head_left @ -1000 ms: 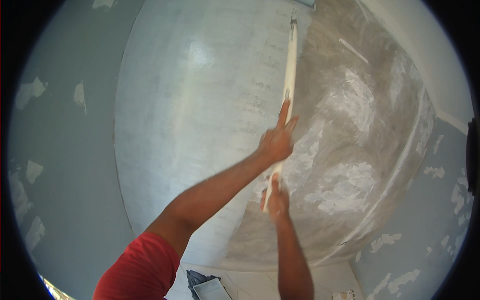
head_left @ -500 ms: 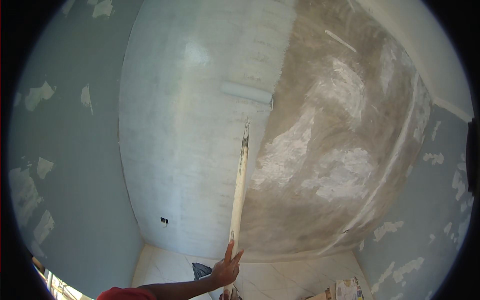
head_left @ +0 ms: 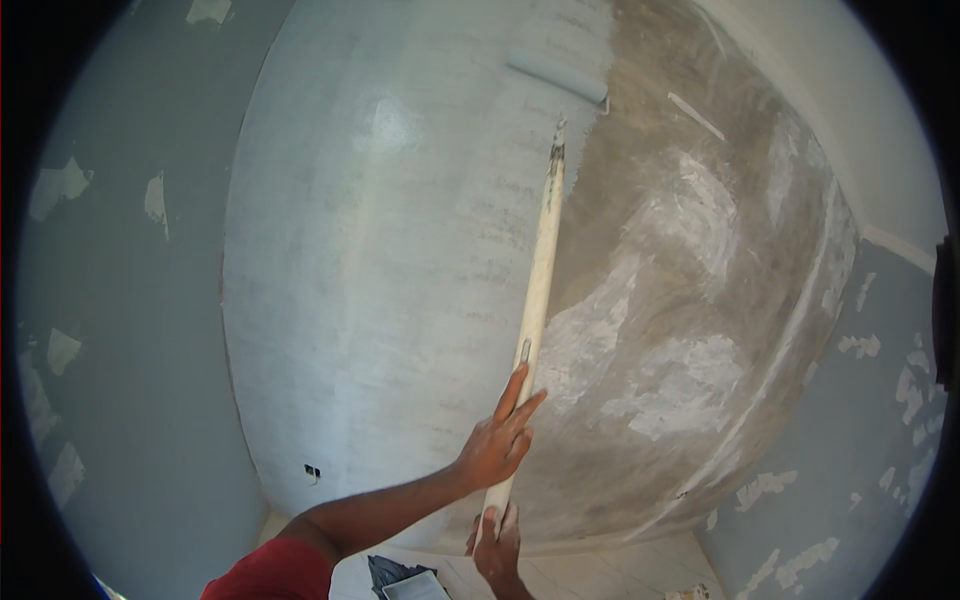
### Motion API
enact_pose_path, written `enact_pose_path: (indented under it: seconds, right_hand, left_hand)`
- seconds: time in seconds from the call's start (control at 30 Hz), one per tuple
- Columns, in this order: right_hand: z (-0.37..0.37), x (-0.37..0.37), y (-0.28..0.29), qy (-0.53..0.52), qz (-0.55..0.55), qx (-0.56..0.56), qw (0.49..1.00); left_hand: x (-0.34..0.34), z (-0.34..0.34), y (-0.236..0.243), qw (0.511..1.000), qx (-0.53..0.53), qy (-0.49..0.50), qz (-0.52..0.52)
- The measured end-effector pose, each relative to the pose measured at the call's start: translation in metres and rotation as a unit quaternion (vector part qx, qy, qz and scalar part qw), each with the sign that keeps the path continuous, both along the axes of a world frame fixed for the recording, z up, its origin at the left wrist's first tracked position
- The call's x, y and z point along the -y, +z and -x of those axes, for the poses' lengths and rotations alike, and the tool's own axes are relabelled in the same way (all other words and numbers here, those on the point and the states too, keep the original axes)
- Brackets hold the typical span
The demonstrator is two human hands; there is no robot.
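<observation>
Head view. The landmark for all places was the electrical box low on the wall.

The paint roller lay well above and to the right of the box, tilted down toward its right end, which met the border between the pale blue-grey coat and the bare brown plaster. Compared with half a second earlier, the roller had risen along that border, farther from the box. In my judgement this was an upward stroke that worked the coat's edge; whether fresh coverage was gained could not be told.

The extension pole ran upright with a slight rightward lean, to the right of the box. The left hand, right of the box and nearly level with it, was closed about the pole, a finger laid along the shaft. The right hand, below and right of the box, clasped the pole's lower end. Both hands had risen in view with the pole, the left one above the right throughout.

A tray and a dark crumpled sheet lay on the floor, below and right of the box.
</observation>
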State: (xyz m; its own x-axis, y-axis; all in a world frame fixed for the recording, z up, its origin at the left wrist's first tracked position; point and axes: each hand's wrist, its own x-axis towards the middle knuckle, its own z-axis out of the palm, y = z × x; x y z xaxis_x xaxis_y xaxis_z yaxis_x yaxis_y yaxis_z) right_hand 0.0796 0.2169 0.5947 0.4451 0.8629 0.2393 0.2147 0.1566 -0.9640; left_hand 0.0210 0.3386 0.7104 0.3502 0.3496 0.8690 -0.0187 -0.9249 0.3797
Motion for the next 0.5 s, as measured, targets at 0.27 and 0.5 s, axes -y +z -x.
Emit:
enact_pose_path:
  seconds: [0.27,0.5]
  right_hand:
    - [-0.065,-0.138,0.184,0.015,-0.126,0.031,0.991]
    - [-0.09,-0.2,0.349,-0.005,-0.194,0.054,0.979]
  left_hand:
    - [-0.126,-0.068,0.189,0.992,0.046,0.028,-0.117]
    - [-0.179,-0.098,0.361,0.985,0.036,0.081,-0.149]
